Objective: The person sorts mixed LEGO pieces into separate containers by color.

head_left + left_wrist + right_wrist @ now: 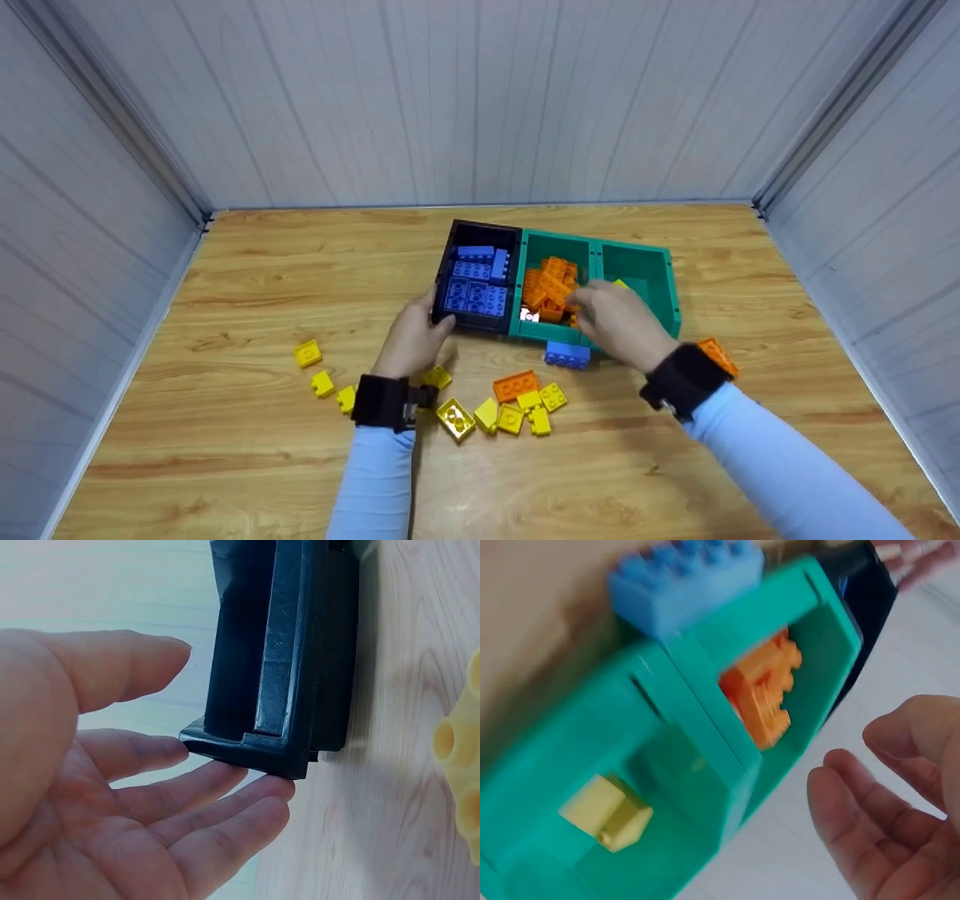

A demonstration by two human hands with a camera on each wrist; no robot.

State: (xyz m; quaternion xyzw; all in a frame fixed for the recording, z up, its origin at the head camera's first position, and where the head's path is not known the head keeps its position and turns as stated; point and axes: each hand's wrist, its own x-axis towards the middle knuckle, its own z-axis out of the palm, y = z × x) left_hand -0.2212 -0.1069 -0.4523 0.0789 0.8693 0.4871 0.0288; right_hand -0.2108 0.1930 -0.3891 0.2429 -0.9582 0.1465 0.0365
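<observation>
My left hand [411,337] rests at the near left corner of a black bin [480,327]. In the left wrist view its extended fingertips touch the bin's edge, and the thumb stands apart from it. Inside the black bin lie blue building bricks [472,270]. Above the middle green bin [534,330], near its orange bricks [553,283], is my right hand [624,321]. The right wrist view shows its fingers loosely bent with nothing between them. The right green bin [637,259] holds a yellow brick [606,811], partly hidden by the hand in the head view.
A blue brick [568,355] lies against the front of the green bins. Several yellow bricks [511,418] and an orange brick [515,386] are scattered before the bins. Another orange brick [718,357] lies beside the right wrist. Panel walls [480,105] enclose the wooden table [247,277].
</observation>
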